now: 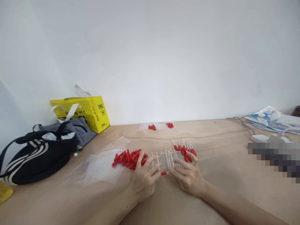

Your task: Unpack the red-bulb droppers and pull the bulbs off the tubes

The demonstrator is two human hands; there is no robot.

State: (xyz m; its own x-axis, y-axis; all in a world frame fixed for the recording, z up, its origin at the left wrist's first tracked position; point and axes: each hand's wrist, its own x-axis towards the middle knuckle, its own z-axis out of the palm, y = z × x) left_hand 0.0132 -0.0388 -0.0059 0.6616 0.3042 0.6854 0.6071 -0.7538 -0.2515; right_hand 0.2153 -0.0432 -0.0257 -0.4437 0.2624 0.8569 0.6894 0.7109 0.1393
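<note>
Between my two hands, low on the table, a red rubber bulb (163, 173) lies level, with a clear glass dropper tube (167, 173) at its right end. My left hand (145, 178) pinches at the bulb's left side, its other fingers spread over the loose tubes. Curled at the right, my right hand (189, 178) has its thumb and forefinger on the tube; its grip is partly hidden. A row of bare glass tubes (166, 157) lies just beyond. Left of it is a pile of red bulbs (128, 157). Droppers with red bulbs (185, 150) lie beyond my right hand.
Clear zip bags (103, 170) lie at the left, and a bag with red-bulbed droppers (158, 126) by the wall. Farther left are a black bag (39, 159), a striped bag (81, 129) and a yellow bag (98, 114). Papers (269, 120) and a cable (245, 123) are at the right.
</note>
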